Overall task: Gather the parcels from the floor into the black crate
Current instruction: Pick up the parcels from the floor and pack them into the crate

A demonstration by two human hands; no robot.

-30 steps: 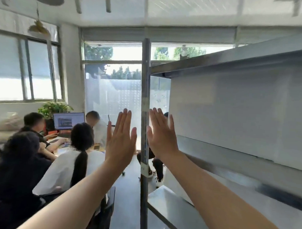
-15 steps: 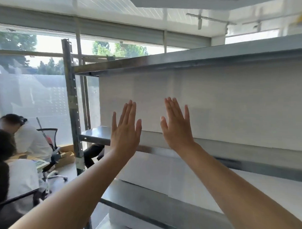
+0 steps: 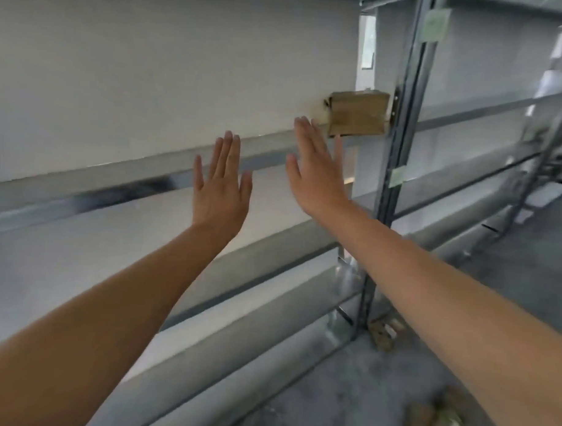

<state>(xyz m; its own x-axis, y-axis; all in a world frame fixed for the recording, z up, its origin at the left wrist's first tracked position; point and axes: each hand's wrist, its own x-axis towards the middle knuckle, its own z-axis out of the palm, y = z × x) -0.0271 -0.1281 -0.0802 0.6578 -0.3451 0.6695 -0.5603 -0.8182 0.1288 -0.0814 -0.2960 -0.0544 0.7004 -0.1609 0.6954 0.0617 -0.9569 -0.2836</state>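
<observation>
My left hand (image 3: 221, 185) and my right hand (image 3: 316, 171) are both raised in front of me, palms forward, fingers spread, holding nothing. A brown taped cardboard parcel (image 3: 358, 113) sits on a metal shelf just above and right of my right hand. Brown paper parcels (image 3: 441, 420) lie on the concrete floor at the bottom right, partly hidden behind my right forearm. Another small brown parcel (image 3: 382, 336) lies on the floor by the foot of the shelf post. The black crate is not in view.
A metal shelving rack (image 3: 272, 254) with several levels fills the left and centre, its upright post (image 3: 400, 137) near the middle right. More racking (image 3: 536, 164) runs off to the right. Grey concrete floor (image 3: 346, 390) lies below.
The view has swung right and downward, away from the window and the seated people. The rack post, the shelf parcel and the floor parcels have come into view. Both hands stay raised and open.
</observation>
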